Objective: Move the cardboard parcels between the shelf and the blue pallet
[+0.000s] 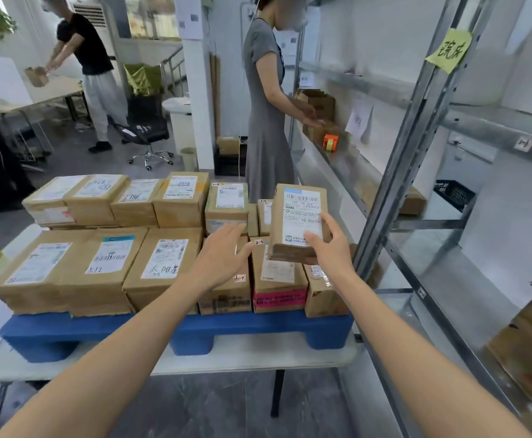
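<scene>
Right hand: I see my right hand [331,248] gripping a small brown cardboard parcel with a white printed label [299,216], thumb on the label face.
Left hand: my left hand [223,257] is open with its fingers spread, over the middle boxes; I cannot tell if it touches them.
Held parcel: raised and tilted above the right end of the blue plastic pallet [100,327], near the grey metal shelf [416,153].
Pallet load: rows of brown labelled cardboard parcels [100,257].
Support: the pallet rests on a white table [258,355].

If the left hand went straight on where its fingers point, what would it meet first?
Probably the taped brown cardboard parcel with a white label in the back row, just ahead of the open left hand; depth is unclear, so it might pass above it.
</scene>
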